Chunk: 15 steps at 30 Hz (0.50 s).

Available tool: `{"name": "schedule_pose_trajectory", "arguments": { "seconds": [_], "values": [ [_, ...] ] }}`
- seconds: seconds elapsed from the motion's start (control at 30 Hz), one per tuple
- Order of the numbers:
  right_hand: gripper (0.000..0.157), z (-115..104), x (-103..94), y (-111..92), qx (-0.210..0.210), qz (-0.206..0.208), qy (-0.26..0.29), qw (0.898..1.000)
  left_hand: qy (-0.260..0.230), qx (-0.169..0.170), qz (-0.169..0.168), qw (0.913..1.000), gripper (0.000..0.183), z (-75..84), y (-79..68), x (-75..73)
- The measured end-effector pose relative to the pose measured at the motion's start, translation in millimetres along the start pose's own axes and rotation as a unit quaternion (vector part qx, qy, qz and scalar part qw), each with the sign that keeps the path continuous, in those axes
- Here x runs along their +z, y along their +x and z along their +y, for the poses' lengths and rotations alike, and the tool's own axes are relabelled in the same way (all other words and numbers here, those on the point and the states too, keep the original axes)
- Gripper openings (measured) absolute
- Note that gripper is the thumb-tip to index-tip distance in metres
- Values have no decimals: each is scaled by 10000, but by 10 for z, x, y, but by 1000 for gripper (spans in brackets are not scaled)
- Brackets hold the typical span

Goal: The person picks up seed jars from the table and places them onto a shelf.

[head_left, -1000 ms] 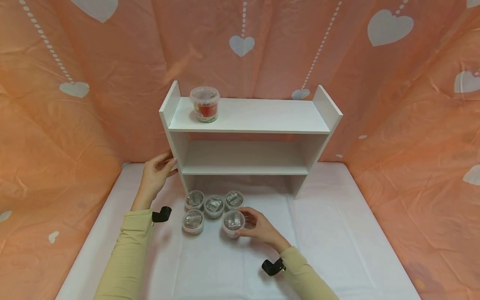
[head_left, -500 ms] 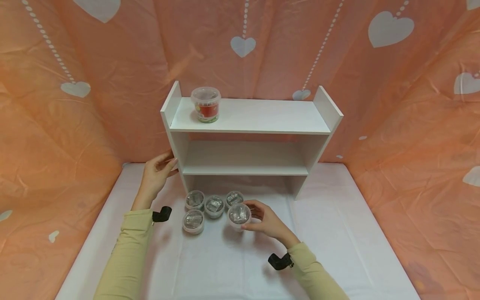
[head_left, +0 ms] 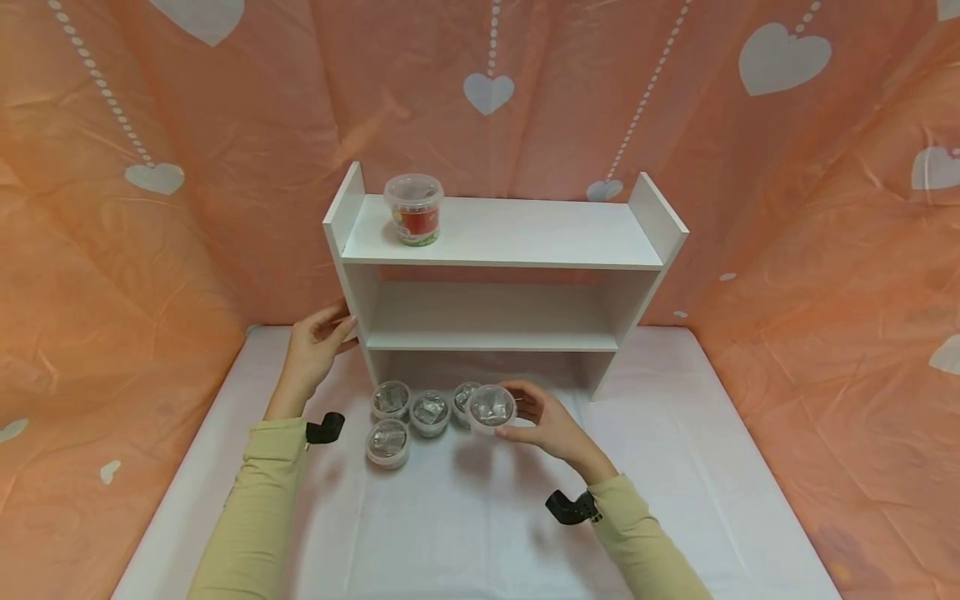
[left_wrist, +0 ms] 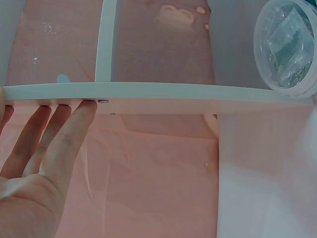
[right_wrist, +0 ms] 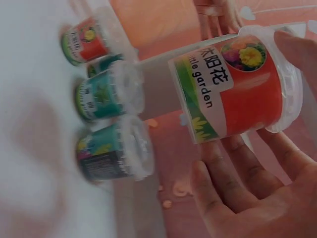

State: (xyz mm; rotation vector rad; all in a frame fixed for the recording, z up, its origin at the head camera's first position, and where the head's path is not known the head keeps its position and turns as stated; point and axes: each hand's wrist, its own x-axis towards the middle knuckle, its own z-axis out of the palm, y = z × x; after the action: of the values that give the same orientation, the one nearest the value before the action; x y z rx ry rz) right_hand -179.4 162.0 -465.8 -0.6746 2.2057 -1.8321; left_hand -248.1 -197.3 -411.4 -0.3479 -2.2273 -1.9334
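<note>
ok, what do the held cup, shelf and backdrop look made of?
Held cup: likely smooth plastic; contents show through its clear lid. Shelf: probably coated board, white satin; flat, straight-edged panels. Backdrop: thin plastic sheet or coated fabric, can't tell; slight sheen, creases.

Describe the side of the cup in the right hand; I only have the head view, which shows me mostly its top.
Observer: The right wrist view shows a red label with a flower picture on that cup.
Operator: Check whether it touches the other cups; they overlap from up here.
Observer: It doesn't; from the right wrist a gap shows between them.
Operator: Tell me whether any of those has a red label too.
Observer: Yes, one red-labelled cup stands among them.
</note>
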Motion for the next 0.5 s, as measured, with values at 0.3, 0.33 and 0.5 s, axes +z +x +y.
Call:
{"name": "schedule_pose_trajectory", "arguments": {
  "seconds": [0.3, 0.33, 0.5],
  "values": [
    [57, -145, -130, 49, -169, 60, -82, 9998, -89, 8, -12, 10000, 47, 8, -3, 2],
    [57, -161, -138, 54, -186, 62, -71, 9998, -87, 1, -12, 10000, 47, 7, -3, 2],
    [56, -339, -145, 50, -230, 63, -117, 9996, -73, -26, -23, 10000, 47, 6, -4, 0]
  ]
}}
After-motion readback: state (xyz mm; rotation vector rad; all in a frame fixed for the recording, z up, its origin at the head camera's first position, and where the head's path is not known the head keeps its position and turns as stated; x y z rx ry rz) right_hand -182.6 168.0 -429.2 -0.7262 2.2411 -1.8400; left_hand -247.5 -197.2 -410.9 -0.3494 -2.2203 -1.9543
